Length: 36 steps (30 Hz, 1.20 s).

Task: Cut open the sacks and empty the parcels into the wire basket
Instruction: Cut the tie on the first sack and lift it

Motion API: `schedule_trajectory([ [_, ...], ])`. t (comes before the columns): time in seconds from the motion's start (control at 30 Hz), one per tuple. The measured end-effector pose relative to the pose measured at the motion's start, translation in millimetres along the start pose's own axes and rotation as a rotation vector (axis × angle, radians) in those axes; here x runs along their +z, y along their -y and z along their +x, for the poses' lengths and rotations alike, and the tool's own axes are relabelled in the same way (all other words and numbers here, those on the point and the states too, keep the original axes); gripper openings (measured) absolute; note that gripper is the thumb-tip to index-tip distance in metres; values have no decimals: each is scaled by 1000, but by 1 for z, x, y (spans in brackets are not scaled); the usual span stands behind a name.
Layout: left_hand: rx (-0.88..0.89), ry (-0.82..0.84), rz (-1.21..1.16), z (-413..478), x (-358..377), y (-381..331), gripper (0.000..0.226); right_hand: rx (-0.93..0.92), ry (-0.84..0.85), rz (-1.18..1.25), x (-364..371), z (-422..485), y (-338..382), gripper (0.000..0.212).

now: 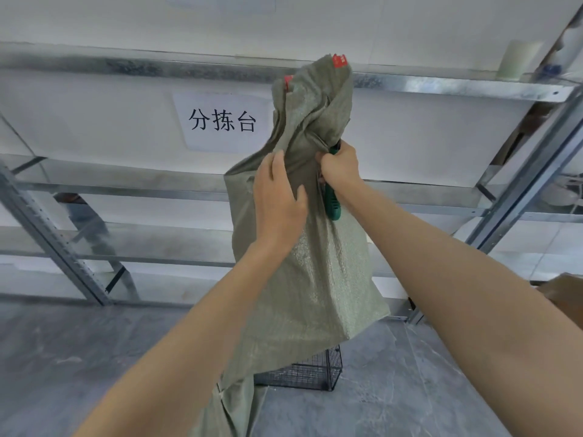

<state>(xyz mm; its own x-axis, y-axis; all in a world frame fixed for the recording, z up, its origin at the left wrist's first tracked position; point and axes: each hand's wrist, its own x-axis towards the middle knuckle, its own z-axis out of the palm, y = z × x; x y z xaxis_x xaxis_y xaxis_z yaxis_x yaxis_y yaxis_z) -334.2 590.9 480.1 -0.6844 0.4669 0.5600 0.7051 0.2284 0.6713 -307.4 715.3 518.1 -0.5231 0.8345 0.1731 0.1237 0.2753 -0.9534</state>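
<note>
Head view: hands (279,200) (340,167) on sack (315,279)

A grey-green woven plastic sack (315,279) hangs upright in the centre of the frame. Its bunched top carries red tags and its body is slack and creased. The left hand (277,200) and right hand (340,168) grip its neck. A green-handled cutter (331,201) sits in the right fist against the fabric. A black wire mesh basket (306,372) stands at lower centre, partly hidden behind the sack.

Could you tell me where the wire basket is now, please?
Head view: the wire basket sits on the floor, low centre, partly hidden behind the green sack.
</note>
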Motion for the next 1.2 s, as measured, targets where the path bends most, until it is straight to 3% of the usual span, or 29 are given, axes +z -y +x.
schedule_trajectory([
  [0.17, -10, -172, 0, -49, 10, 14, 41, 43, -18, 111, -7, 11, 4, 16],
  [0.23, -56, -117, -24, -71, 18, 25, 29, 55, -31, 114, -8, 15, 5, 18],
  [0.33, -139, 94, -20, -98, 30, 41, 16, 72, -46, 106, -8, 20, 7, 19],
  [0.43, -201, 340, 6, -119, 44, 53, 21, 81, -52, 100, -7, 22, 7, 18],
  [0.5, -290, 408, -38, -132, 49, 61, 20, 88, -55, 115, -8, 23, 6, 14],
  [0.6, -593, 390, -161, -144, 50, 76, 24, 108, -57, 154, -10, 24, 3, 15],
  [0.67, -725, 352, -114, -148, 48, 94, 24, 124, -57, 185, -12, 26, 2, 15],
  [0.8, -853, 297, 86, -147, 42, 135, 11, 137, -69, 222, -15, 30, 1, 13],
  [0.9, -967, 373, 247, -149, 29, 161, 36, 151, -92, 233, -18, 34, 0, 14],
  [1.03, -1111, 439, 175, -158, 15, 192, 55, 168, -105, 270, -23, 39, -1, 16],
  [1.2, -1262, 540, 50, -147, 22, 202, 38, 175, -91, 280, -23, 43, -1, 12],
])
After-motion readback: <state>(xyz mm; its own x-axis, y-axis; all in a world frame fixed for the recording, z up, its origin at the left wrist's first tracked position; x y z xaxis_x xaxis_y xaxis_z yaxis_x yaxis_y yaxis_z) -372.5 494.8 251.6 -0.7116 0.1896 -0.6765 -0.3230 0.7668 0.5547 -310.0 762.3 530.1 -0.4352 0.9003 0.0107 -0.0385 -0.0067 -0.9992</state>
